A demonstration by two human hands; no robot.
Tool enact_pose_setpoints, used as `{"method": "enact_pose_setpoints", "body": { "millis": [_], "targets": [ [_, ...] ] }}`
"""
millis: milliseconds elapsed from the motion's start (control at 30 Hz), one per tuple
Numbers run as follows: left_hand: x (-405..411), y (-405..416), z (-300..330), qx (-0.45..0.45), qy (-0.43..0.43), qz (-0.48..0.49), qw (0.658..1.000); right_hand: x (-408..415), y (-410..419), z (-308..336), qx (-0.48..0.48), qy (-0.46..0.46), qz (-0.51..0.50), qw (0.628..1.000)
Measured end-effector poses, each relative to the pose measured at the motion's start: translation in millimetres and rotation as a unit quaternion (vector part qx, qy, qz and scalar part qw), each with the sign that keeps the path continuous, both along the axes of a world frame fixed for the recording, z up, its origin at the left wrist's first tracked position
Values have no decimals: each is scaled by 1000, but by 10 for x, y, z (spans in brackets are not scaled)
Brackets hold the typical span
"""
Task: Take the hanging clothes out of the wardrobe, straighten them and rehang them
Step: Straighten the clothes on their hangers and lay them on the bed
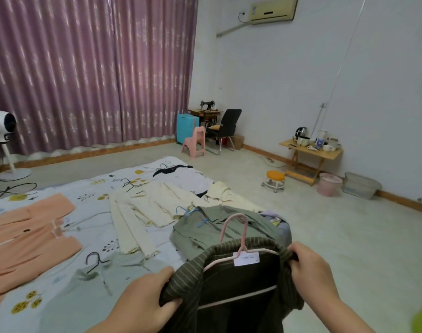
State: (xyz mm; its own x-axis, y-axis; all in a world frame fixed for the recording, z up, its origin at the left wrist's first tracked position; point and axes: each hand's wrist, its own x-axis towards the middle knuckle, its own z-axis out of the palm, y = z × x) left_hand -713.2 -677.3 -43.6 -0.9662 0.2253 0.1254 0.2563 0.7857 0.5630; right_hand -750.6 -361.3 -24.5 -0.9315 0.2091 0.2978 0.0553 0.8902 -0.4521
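Note:
A dark olive striped garment hangs on a pink hanger at the bottom centre. My left hand grips its left shoulder and my right hand grips its right shoulder. Beyond it on the bed lie a grey-green shirt with a blue hanger, a cream cardigan, an orange garment at the left and a pale green top with a black hanger. No wardrobe is in view.
The bed sheet is pale blue with prints. A standing fan is at the left by purple curtains. A pink chair, an orange stool, a folding table and a pink bucket stand on the floor at the right.

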Motion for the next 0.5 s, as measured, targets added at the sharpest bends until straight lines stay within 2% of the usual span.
{"method": "enact_pose_setpoints", "body": {
  "millis": [100,233,500],
  "targets": [
    [-14,449,18,22,4,-16,1000,-35,432,-25,-2,2,-6,1000],
    [-141,925,17,-3,-10,-41,999,-169,871,-44,-5,-10,-18,1000],
    [-1054,1511,-105,39,-38,-69,996,-917,1491,-9,0,-10,-40,999]
  ]
}}
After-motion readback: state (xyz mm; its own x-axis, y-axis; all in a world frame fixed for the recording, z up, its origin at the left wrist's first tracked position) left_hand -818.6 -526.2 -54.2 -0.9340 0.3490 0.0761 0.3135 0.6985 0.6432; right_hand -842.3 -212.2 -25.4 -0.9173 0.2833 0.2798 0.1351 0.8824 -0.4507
